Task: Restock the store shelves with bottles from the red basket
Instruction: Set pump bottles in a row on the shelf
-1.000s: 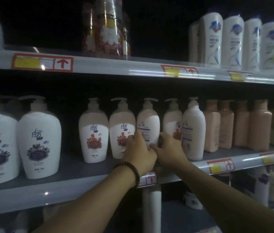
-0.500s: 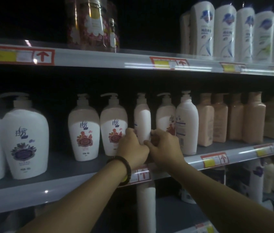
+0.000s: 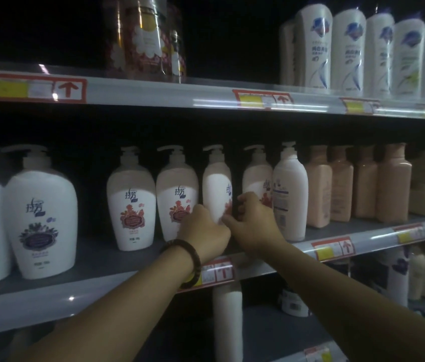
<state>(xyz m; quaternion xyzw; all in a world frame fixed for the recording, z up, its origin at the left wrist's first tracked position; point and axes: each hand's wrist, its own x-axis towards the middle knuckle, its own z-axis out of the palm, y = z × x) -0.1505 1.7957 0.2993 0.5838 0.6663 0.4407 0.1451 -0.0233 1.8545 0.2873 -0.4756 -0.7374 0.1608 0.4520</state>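
Head view, single frame.

- The pump bottle [image 3: 216,189] stands upright on the middle shelf [image 3: 101,259], near frame centre. It is third in a row of red-label bottles. Its label shows only at the 3 o'clock edge, so its face is turned aside.
- The left hand [image 3: 205,232] has its fingers curled round the bottle's lower flank at 8 o'clock. A dark bead bracelet [image 3: 188,259] sits on that wrist.
- The right hand [image 3: 254,226] grips the lower flank at 4 o'clock, its knuckles in the gap toward the next bottle.
- Judgement: both hands hold low on the body, which gives turning control without touching the pump head. The step in hand is likely twisting the label to face front, in line with its neighbours.
- The red basket is not in view.

Surroundings, taken from the held bottle:
- 9 o'clock: a red-label neighbour [image 3: 176,194], just beside the left hand.
- 3 o'clock: a set-back bottle [image 3: 255,178], then a tall white bottle [image 3: 291,197]. These crowd the right hand, and the clearance looks tight.
- Far 3 o'clock: peach bottles [image 3: 342,184].
- Far 9 o'clock: purple-label bottles [image 3: 40,212].
- 1 o'clock, on the upper shelf: white shampoo bottles [image 3: 349,50].
- 11 o'clock: a clear-wrapped pack [image 3: 148,37].
- 6 o'clock: a price tag [image 3: 219,271] on the shelf lip, with a white bottle [image 3: 228,317] below it.

Risk, as a judgement: a wide twist could nudge the neighbouring bottles.
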